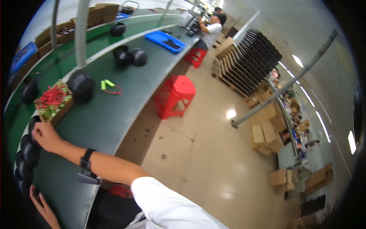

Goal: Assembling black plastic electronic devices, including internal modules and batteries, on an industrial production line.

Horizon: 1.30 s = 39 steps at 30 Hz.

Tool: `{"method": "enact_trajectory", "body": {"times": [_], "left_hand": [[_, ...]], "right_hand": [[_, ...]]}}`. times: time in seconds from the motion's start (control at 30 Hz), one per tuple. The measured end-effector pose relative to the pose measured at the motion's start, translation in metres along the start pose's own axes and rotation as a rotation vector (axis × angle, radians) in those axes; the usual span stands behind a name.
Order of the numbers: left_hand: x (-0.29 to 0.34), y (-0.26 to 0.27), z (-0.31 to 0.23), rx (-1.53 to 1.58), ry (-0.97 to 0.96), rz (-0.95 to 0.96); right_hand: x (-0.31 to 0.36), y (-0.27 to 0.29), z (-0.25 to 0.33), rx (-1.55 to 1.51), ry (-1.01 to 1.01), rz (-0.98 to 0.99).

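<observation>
At right fingers point(37, 133): smooth, domed black shells point(29, 152).

A long workbench with a dark green top point(91, 118) curves from 8 to 12 o'clock. A square red plastic stool point(183, 82) stands just above centre, on a glossy beige tiled floor point(206, 164). A grey metal pole point(286, 87) slants toward 2; white tube lights point(323, 127) glow at 3.
</observation>
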<state>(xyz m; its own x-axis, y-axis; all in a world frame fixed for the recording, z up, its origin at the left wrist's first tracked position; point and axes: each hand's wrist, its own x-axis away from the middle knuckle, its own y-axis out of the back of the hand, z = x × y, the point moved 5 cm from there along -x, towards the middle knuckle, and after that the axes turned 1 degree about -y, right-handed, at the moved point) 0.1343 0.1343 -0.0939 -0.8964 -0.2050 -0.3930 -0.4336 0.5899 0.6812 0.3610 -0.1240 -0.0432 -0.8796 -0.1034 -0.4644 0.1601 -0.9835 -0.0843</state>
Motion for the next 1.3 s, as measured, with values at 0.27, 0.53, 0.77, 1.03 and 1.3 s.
{"method": "enact_trajectory", "body": {"times": [0.27,0.53,0.77,1.03,1.3], "left_hand": [[-0.019,-0.019,-0.098,0.115,-0.053,0.106],[0.007,0.013,-0.072,0.114,-0.145,0.133],[0.001,0.011,-0.070,0.170,-0.225,0.127],[-0.001,0.016,-0.070,0.198,-0.223,0.168],[-0.014,0.091,-0.014,0.277,0.069,-0.504]], "right_hand": [[0.026,0.060,0.038,0.341,-0.101,0.193],[0.049,0.014,0.055,0.116,-0.240,0.363],[0.076,0.004,0.079,0.385,-0.452,0.595],[0.097,-0.025,0.104,0.467,-0.003,0.715],[0.117,-0.051,0.036,0.101,-0.287,0.676]]}}
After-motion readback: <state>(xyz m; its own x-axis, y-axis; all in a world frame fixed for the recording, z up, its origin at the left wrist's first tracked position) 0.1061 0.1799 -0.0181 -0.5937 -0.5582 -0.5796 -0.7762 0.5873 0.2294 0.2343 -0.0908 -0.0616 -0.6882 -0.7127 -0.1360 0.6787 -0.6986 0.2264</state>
